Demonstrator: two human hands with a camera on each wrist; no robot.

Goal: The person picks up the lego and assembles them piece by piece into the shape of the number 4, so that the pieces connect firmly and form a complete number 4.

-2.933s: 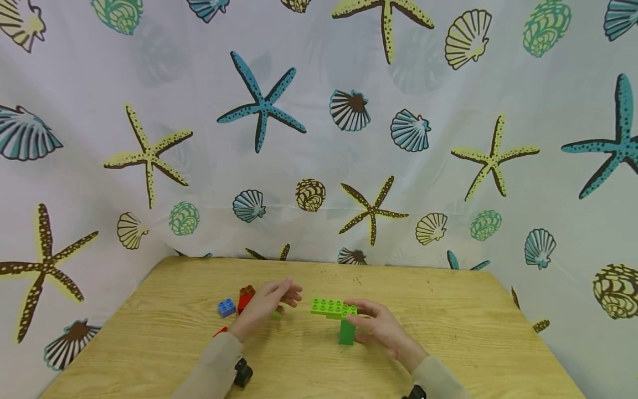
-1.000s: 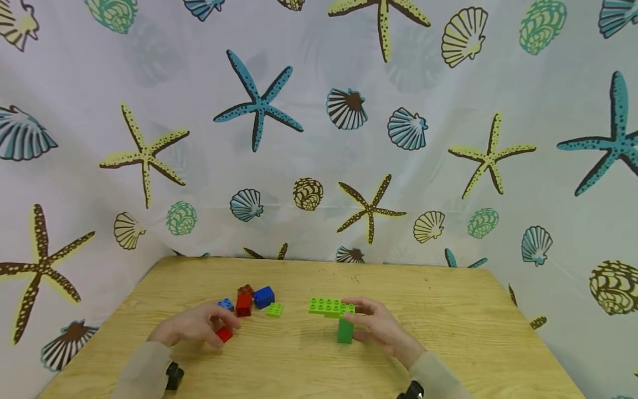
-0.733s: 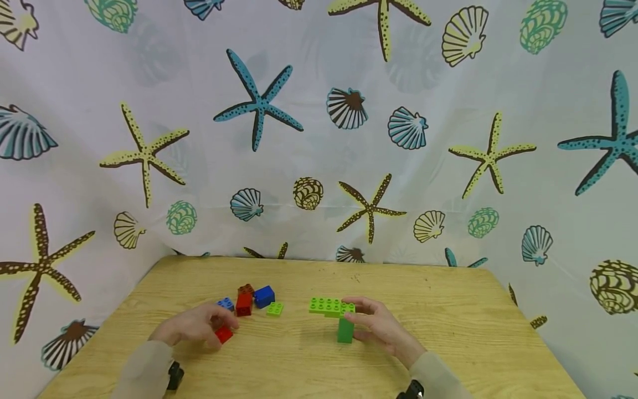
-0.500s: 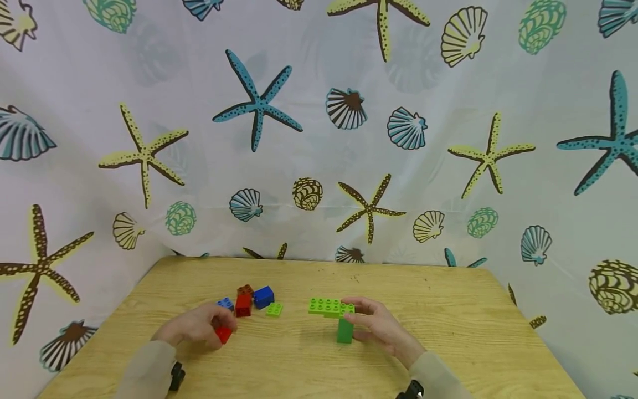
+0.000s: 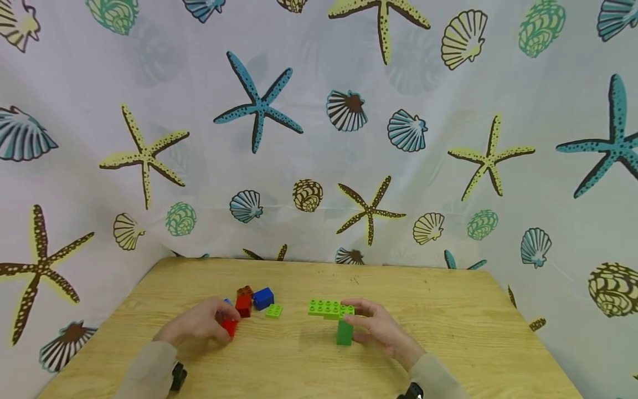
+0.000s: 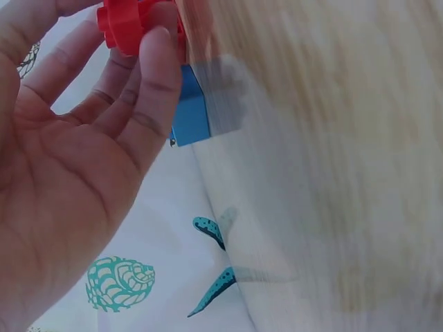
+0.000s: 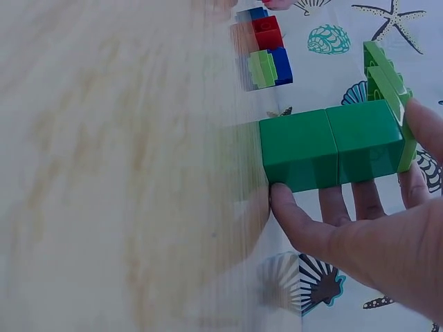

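Thumb and fingers of my left hand (image 5: 201, 322) pinch a red toy building brick (image 5: 230, 327) at the left of the table. Close up in the left wrist view, the red brick (image 6: 124, 28) shows its studs between the fingertips. My right hand (image 5: 381, 327) grips a standing structure from its right side. It consists of two stacked dark green bricks (image 7: 297, 149) under lime green plates (image 5: 324, 307), which jut out to the left at the top. In the right wrist view, the fingers lie along the stack and the lime plates (image 7: 387, 79).
Past my left hand lie a red brick (image 5: 243, 306), a brownish-red brick (image 5: 245, 290), a dark blue brick (image 5: 263, 298) and a small lime plate (image 5: 273, 311). A lighter blue brick (image 5: 227, 302) is mostly hidden behind that hand. A patterned cloth (image 5: 319, 155) hangs behind the wooden table (image 5: 299, 366).
My left hand has gone from beside the loose bricks leftward and nearer to the red brick, gripped it, and turned and shifted it slightly away from me. My right hand stays on the green structure.
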